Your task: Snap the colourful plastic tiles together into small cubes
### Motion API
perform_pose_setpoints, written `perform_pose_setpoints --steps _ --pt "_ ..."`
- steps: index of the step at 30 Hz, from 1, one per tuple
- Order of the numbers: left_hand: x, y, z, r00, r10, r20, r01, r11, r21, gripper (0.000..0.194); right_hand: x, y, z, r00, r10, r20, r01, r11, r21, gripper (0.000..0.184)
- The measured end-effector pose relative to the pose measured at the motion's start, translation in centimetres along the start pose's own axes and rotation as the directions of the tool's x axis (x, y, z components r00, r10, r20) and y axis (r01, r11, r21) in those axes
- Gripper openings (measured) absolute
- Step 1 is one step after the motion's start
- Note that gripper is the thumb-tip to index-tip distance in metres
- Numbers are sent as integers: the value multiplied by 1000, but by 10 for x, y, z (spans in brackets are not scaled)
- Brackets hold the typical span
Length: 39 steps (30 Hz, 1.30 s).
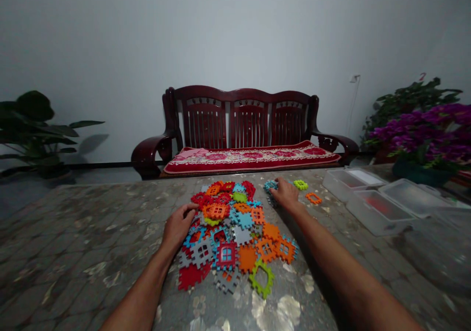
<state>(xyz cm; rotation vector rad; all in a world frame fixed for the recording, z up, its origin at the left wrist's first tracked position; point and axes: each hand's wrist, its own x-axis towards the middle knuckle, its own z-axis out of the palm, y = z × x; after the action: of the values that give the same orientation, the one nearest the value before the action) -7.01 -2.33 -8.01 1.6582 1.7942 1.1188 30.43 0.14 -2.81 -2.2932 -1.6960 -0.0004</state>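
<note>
A heap of toothed plastic building tiles (243, 219) in red, orange, blue, grey and green lies in the middle of the table. My left hand (180, 224) rests at the heap's left edge, its fingers loosely apart beside red tiles (198, 198). Beyond the heap on the right, my right hand (287, 193) is closed at a blue toothed tile (270, 185), with fingertips partly hidden. Grey tiles (271, 201) lie just under that hand. To its right are a lime green tile (300, 184) and an orange frame tile (314, 198).
Clear plastic boxes (382, 210), one with something red inside, stand on the right of the patterned table (121, 252). Purple flowers (423, 134) in a pot are behind them. A dark wooden bench (243, 120) with a red cover stands past the table, and a leafy plant (37, 129) is at left.
</note>
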Motion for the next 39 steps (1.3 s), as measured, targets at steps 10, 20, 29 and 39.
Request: perform_pose_setpoints --steps 10,20,29,39 --pt "-3 7 -2 999 -33 15 33 999 2 32 -10 10 -7 999 -39 -29 40 997 61 36" --pt "-2 7 -1 1000 -17 15 16 999 31 33 -99 74 -25 855 -416 311 168 787 593 65" --pt "-2 6 -1 1000 -5 14 5 999 34 35 -131 67 -36 853 -480 206 423 866 267 39" --pt "-2 10 -1 1000 -11 10 10 999 44 33 -111 66 -28 911 -412 11 408 906 113 20"
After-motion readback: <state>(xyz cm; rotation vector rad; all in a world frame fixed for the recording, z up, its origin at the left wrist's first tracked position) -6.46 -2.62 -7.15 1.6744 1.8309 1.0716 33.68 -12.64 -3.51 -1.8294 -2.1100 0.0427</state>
